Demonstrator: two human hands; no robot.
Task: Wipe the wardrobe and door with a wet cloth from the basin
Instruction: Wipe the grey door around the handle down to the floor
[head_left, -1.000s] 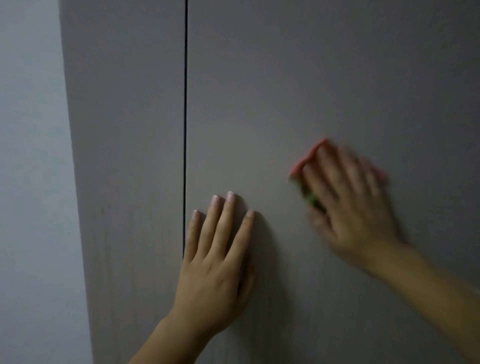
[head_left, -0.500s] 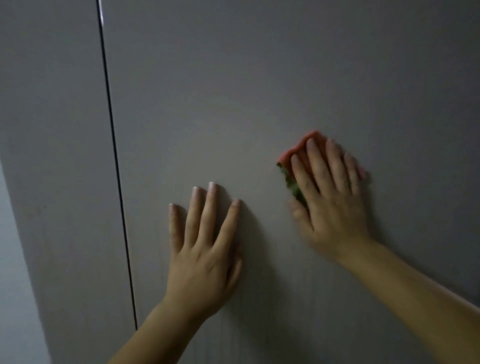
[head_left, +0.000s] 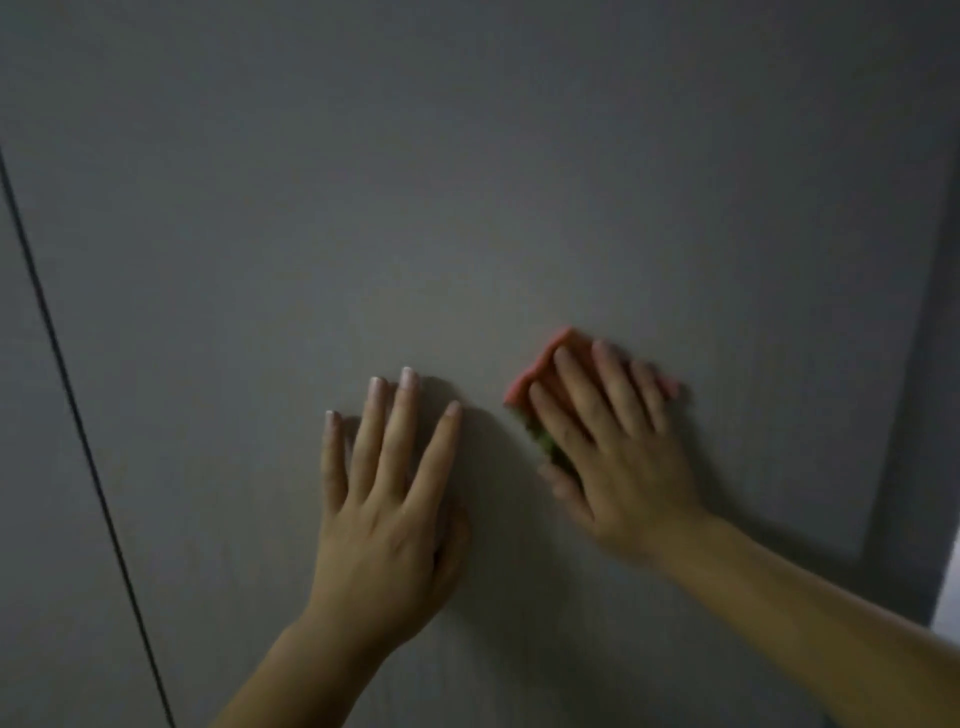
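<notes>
A grey wardrobe door panel (head_left: 467, 208) fills the view. My right hand (head_left: 613, 447) lies flat on the panel and presses a folded pink cloth (head_left: 540, 369) with a green edge against it; most of the cloth is hidden under my fingers. My left hand (head_left: 389, 509) rests flat on the same panel just left of the cloth, fingers spread and holding nothing. The basin is out of sight.
A thin dark gap (head_left: 78, 415) between two wardrobe panels runs down the left side. The panel's right edge (head_left: 914, 312) shows as a darker strip, with a bright sliver (head_left: 948, 597) beyond it at the lower right.
The view has swung to the right: the gap between panels slid to the far left and the panel's right edge came into view. Both hands stay pressed on the panel.
</notes>
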